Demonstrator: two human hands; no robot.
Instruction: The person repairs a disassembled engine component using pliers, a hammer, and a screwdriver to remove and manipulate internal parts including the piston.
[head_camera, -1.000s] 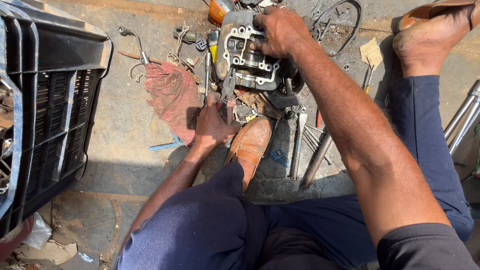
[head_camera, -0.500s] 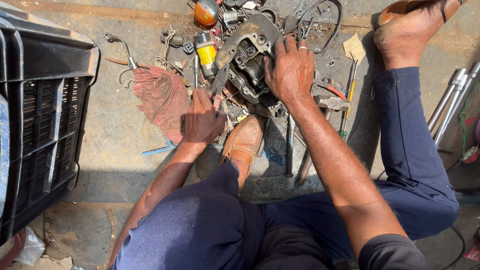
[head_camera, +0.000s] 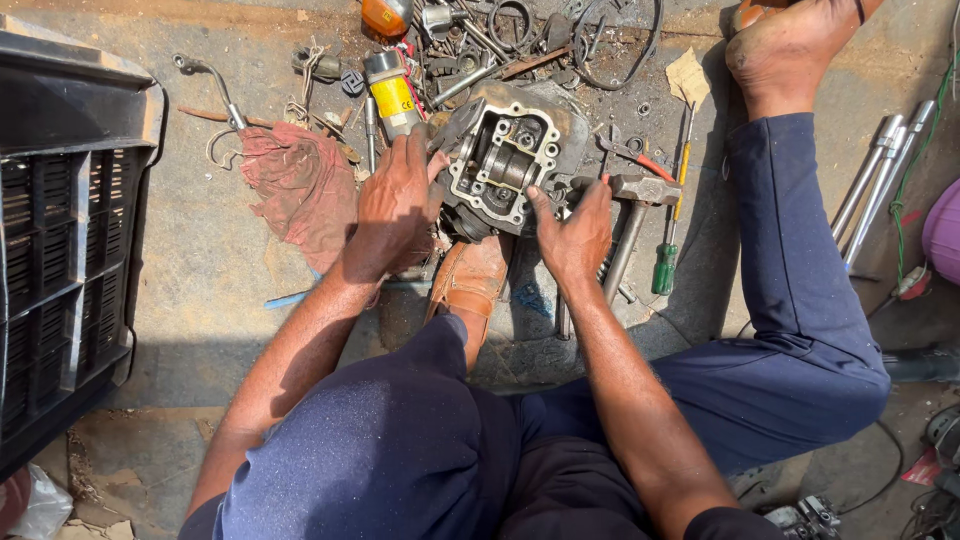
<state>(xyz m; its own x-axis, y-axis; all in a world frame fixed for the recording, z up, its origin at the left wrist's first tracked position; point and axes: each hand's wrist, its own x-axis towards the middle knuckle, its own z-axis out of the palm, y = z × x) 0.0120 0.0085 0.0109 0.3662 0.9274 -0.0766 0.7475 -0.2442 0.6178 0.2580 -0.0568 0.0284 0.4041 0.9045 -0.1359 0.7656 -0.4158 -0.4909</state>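
Here the engine part (head_camera: 505, 160), a grey metal casting with its open face and pale gasket edge turned up, is sitting on the concrete floor (head_camera: 200, 280) just beyond the brown shoe (head_camera: 470, 280). Both hands are gripping it: the left hand (head_camera: 395, 205) is cupping its left side, fingers curled over the rim, and the right hand (head_camera: 575, 235) is clasping its right lower edge, thumb lying along the gasket line. Neither hand is holding a tool.

To the part's right a hammer (head_camera: 630, 215) is lying nearly touching it, and further right a green-handled screwdriver (head_camera: 672, 215) is lying. Above and left of the part a yellow-banded can (head_camera: 390, 95) is lying on its side; well to the left a red rag (head_camera: 300, 185) is spreading over the floor, and at the far left a black crate (head_camera: 70, 250) is standing. Loose bolts and metal bits are scattering above the part.

Judging from the grip, the person is steadying or turning the casting. Doing that well is calling for 2 even holds on solid walls, fingers off the gasket face, and the casting braced against the shoe.
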